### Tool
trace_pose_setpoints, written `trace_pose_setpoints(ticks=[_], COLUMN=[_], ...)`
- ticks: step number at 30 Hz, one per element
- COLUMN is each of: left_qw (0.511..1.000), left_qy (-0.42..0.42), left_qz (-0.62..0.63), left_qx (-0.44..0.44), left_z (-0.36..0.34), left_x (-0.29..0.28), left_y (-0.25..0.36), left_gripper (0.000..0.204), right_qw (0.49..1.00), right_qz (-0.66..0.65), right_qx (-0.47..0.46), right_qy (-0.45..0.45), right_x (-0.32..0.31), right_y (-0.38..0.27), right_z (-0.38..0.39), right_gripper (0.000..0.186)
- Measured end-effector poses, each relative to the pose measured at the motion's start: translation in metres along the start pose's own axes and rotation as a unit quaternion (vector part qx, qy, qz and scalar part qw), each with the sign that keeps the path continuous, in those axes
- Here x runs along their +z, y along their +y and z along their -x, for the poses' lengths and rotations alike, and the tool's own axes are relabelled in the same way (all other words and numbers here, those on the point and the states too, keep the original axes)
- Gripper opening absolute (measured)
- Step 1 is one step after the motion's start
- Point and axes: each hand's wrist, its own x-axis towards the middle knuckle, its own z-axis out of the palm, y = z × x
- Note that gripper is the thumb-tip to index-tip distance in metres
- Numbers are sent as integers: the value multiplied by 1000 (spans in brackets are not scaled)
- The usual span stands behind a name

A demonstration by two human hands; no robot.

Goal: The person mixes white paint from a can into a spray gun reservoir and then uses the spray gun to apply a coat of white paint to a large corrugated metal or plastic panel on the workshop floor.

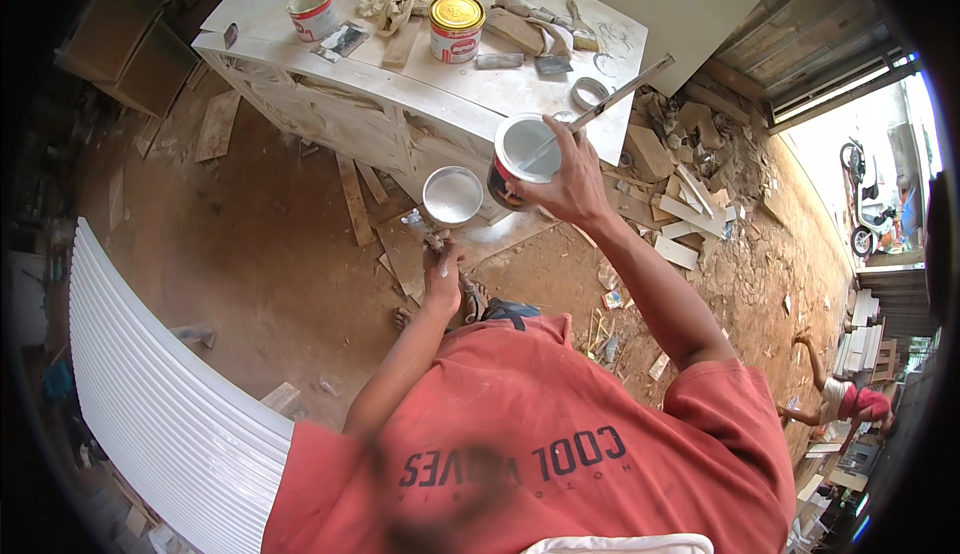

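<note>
My left hand (442,279) is closed around the handle of what looks like a spray gun; its round open cup (453,197) contains pale liquid. Beside the cup, my right hand (574,182) grips a paint can (497,179) with a white rim and dark side. The can is tilted slightly, and whitish paint coats its inside. A long flat stirring stick (630,87) leans out of the can past my right fingers, its lower end in the can. The can's rim is close to the cup, but I see no stream between them.
A white-coated cabinet (400,104) lies ahead, bearing a yellow-lidded can (456,29), another can (312,16), a brush (578,19) and rags. Wood scraps (690,209) litter the dirt floor. White corrugated sheeting (170,384) stands left. Another person (850,399) is far right.
</note>
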Motion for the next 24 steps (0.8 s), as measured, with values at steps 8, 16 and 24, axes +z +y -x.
trace_pose_setpoints(ticks=[8,16,24], left_qw=[999,998,998], left_qy=[38,55,45], left_qz=[-10,-1,-14], left_qx=[-8,-1,-33], left_z=[16,35,25], left_x=[-12,-9,-6], left_y=[4,3,-7], left_gripper=[32,26,35], right_qw=[990,994,996], right_qz=[-10,7,34], right_qx=[52,97,76], right_qy=[127,48,-13], right_x=[41,56,35], right_y=[44,53,52], right_z=[-93,-122,-109], right_gripper=[103,117,123])
